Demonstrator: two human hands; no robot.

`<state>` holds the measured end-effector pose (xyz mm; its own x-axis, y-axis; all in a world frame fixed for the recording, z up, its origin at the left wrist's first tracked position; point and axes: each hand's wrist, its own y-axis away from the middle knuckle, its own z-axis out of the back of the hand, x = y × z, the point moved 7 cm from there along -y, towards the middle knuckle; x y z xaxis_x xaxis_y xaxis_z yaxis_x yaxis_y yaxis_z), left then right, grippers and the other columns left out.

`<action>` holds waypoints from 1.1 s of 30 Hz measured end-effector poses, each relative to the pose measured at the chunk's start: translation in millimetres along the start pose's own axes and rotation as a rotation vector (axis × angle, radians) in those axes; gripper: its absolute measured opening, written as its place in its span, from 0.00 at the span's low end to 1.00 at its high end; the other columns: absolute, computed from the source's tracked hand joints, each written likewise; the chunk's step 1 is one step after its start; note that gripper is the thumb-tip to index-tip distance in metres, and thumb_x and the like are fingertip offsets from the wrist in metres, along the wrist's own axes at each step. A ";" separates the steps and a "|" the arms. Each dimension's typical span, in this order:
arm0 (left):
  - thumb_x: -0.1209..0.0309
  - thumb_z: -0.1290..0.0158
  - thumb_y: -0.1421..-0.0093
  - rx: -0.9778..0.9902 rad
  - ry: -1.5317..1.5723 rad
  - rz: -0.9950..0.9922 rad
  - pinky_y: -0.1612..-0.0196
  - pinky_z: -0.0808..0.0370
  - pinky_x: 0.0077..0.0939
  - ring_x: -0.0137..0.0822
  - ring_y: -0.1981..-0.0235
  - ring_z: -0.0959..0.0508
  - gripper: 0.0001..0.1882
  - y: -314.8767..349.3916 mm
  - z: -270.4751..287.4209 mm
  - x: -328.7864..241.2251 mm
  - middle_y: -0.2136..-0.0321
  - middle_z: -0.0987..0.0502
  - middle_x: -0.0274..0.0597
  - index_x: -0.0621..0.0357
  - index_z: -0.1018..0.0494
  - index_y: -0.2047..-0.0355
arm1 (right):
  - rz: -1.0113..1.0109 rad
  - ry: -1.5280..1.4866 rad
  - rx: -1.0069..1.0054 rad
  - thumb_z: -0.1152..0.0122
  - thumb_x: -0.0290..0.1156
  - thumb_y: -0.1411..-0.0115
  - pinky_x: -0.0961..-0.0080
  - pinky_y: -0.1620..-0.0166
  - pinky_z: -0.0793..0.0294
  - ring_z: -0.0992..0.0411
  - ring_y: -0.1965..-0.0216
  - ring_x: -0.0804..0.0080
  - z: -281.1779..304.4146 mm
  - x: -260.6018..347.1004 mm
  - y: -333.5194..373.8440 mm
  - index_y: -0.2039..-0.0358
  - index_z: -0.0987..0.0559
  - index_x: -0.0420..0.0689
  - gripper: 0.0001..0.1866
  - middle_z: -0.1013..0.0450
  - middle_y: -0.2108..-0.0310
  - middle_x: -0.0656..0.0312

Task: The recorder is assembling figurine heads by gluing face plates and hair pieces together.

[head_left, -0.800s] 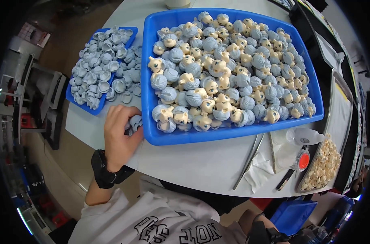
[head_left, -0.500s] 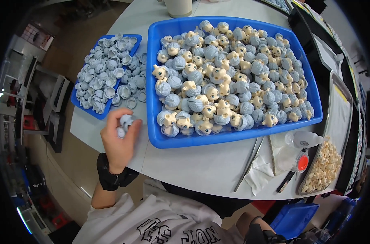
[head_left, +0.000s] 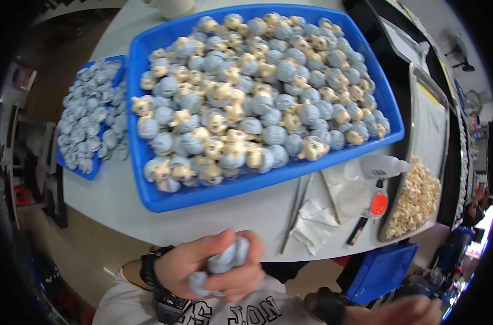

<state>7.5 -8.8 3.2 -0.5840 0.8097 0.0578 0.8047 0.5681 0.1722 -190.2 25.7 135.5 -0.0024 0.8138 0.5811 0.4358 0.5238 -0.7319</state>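
My left hand (head_left: 184, 265) is closed around a few grey-blue doll hair pieces (head_left: 228, 259), in front of the table's near edge. My right hand (head_left: 412, 311) is at the lower right, smeared by motion, so its fingers cannot be read. A large blue tray (head_left: 268, 179) beyond my left hand holds many cream doll heads (head_left: 314, 149) with grey-blue hair. Left of it, a smaller blue tray (head_left: 89, 174) is heaped with loose cup-shaped hair pieces (head_left: 84, 127), and more lie on the table between the trays.
On the right stand a white squeeze bottle (head_left: 381, 166) and a jar with a red top (head_left: 378, 204). Tweezers (head_left: 298, 211), a white tissue (head_left: 314, 225) and a black pen-like tool (head_left: 357, 231) lie near. A metal tray (head_left: 432, 116) carries small cream parts (head_left: 417, 197).
My left hand has moved right and toward me from beside the trays, carrying the hair pieces. My right hand has come into view at the lower right. The whole view has shifted.
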 end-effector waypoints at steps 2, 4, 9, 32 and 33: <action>0.51 0.64 0.37 -0.060 0.146 0.032 0.78 0.39 0.20 0.29 0.75 0.36 0.21 -27.3 6.9 9.7 0.79 0.34 0.36 0.57 0.37 0.59 | -0.087 0.109 0.214 0.36 0.35 0.51 0.78 0.71 0.38 0.36 0.71 0.71 -8.6 -24.8 26.9 0.59 0.27 0.41 0.20 0.33 0.69 0.62; 0.51 0.64 0.37 -0.116 0.171 0.042 0.78 0.38 0.21 0.31 0.74 0.34 0.22 -47.2 4.9 13.1 0.76 0.33 0.38 0.58 0.37 0.58 | -0.320 0.266 0.614 0.31 0.32 0.55 0.77 0.73 0.36 0.36 0.75 0.71 -33.6 -62.9 61.6 0.59 0.27 0.40 0.22 0.34 0.70 0.61; 0.52 0.65 0.36 -0.239 -0.151 0.023 0.77 0.32 0.21 0.31 0.70 0.30 0.26 -53.0 23.8 -2.9 0.68 0.32 0.41 0.61 0.40 0.49 | -0.395 0.439 0.599 0.28 0.31 0.61 0.78 0.75 0.36 0.35 0.78 0.69 -28.9 -86.5 78.9 0.66 0.26 0.39 0.22 0.35 0.75 0.60; 0.63 0.40 0.50 0.030 -0.808 0.095 0.56 0.32 0.33 0.43 0.60 0.26 0.21 -50.3 37.9 0.8 0.63 0.27 0.52 0.67 0.29 0.61 | -0.273 0.379 0.652 0.38 0.29 0.50 0.79 0.68 0.31 0.32 0.65 0.65 -10.7 -107.3 62.2 0.67 0.21 0.42 0.09 0.28 0.65 0.57; 0.62 0.40 0.50 -0.080 -0.721 0.217 0.58 0.32 0.30 0.40 0.62 0.27 0.20 -48.9 41.9 7.7 0.64 0.27 0.49 0.66 0.29 0.64 | -0.251 0.402 0.700 0.38 0.31 0.50 0.78 0.68 0.31 0.31 0.66 0.65 -8.3 -107.5 66.5 0.67 0.21 0.42 0.10 0.28 0.66 0.57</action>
<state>-31.9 -24.2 -45.9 -0.1765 0.8132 -0.5545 0.8675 0.3947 0.3026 -153.5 -29.0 27.3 0.3539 0.5706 0.7411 -0.1935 0.8199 -0.5388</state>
